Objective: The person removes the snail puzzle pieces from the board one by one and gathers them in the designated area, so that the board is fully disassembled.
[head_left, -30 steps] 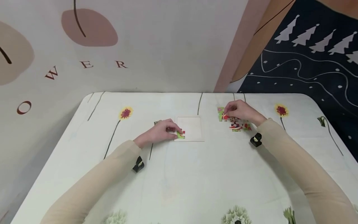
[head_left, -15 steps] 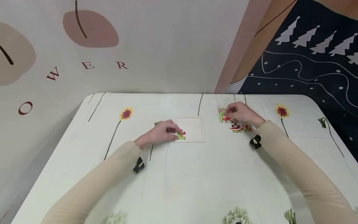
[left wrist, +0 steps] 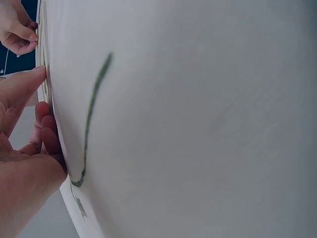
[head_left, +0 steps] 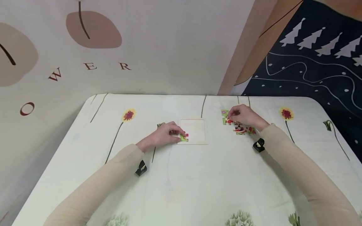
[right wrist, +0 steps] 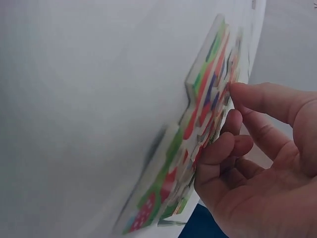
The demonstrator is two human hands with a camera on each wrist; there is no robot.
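Observation:
In the head view a square white puzzle board (head_left: pixel 195 130) with a thin border lies on the table. A green and red puzzle piece (head_left: pixel 184 138) sits in its lower left corner. My left hand (head_left: pixel 167 133) holds this piece, thumb and forefinger on its edges; in the left wrist view the piece is hidden. To the right, my right hand (head_left: pixel 245 116) pinches at a puzzle piece (head_left: pixel 229 120) beside several colourful joined pieces (head_left: pixel 240 129). The right wrist view shows thumb and forefinger meeting over these thick pieces (right wrist: pixel 173 173), with the other fingers curled.
The white tablecloth (head_left: pixel 181 185) carries printed flowers and stems. Black wrist cameras (head_left: pixel 141 168) sit under both cuffs. A pale wall hanging (head_left: pixel 169 47) rises behind the table's far edge, and a dark cloth with white trees (head_left: pixel 308 69) hangs at the right.
Both hands stay almost in place, the left on the corner piece and the right at the puzzle pieces. The head view shifts very slightly.

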